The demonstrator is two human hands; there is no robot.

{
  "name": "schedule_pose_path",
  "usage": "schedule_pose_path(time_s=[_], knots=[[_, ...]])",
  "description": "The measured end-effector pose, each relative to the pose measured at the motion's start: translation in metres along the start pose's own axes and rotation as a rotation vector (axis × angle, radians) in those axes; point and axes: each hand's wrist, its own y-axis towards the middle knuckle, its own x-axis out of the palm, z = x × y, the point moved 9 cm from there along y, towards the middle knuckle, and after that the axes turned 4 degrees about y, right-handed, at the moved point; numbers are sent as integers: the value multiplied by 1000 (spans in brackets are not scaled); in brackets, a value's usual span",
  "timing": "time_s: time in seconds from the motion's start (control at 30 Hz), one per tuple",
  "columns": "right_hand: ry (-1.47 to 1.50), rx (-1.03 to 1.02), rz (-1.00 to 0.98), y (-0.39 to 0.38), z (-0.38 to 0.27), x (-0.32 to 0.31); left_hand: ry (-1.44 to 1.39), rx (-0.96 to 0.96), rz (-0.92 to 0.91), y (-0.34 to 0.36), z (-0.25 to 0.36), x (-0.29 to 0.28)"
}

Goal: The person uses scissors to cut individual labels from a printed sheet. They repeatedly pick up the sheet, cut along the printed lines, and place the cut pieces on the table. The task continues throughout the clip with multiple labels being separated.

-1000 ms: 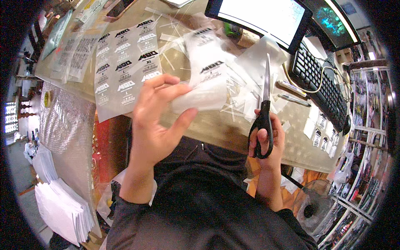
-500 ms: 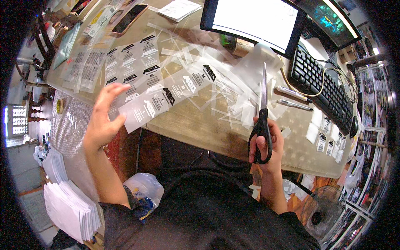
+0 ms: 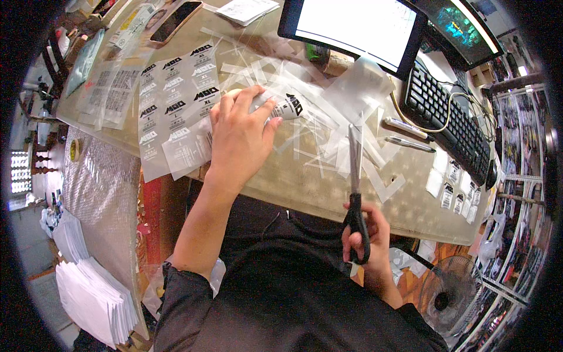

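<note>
In head view, noted at centre of frame: left hand (image 3: 237, 126), palm down, with fingers bent over a printed strip (image 3: 185, 154) of translucent film, in contact; cannot tell whether pinching or only pressing. Strip placed left of centre to centre, with lower end over the printed sheet (image 3: 173, 100) and right end bowed. Noted lower right of centre: right hand (image 3: 378, 240), wrapped round the handles of black scissors (image 3: 355, 202), with blades toward top of frame, above the surface (image 3: 328, 190). Main risk, as judged: crease across the strip, from bent fingers bearing on bowed film. Also possible: dragging of the sheet along with the strip, from overlap; slipping off the near edge, from lower corners apparently overhanging. Likewise possible: snagging of loose offcuts (image 3: 384, 190) on the blade tips, or a nicked finger, from a leftward swing of bare blades.
</note>
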Motion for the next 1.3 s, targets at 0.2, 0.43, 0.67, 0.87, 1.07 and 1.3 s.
schedule_pose_path(time_s=[0.2, 0.43, 0.67, 0.87, 1.07, 1.3], knots=[[68, 71, -135, -13, 30, 20, -105, 77, -8, -7, 11, -17], [-109, 72, -148, -4, 43, 32, -243, 163, -218, -43, 37, -13], [-165, 69, -70, 1, 47, 30, -259, 127, -199, -47, 49, -9], [-180, 71, -35, 2, 46, 32, -384, 133, -14, -51, 60, 0], [-138, 88, 15, 2, 50, 32, -462, 156, 79, -59, 57, 2], [-123, 89, 25, 1, 50, 31, -463, 176, 92, -62, 54, 3]])
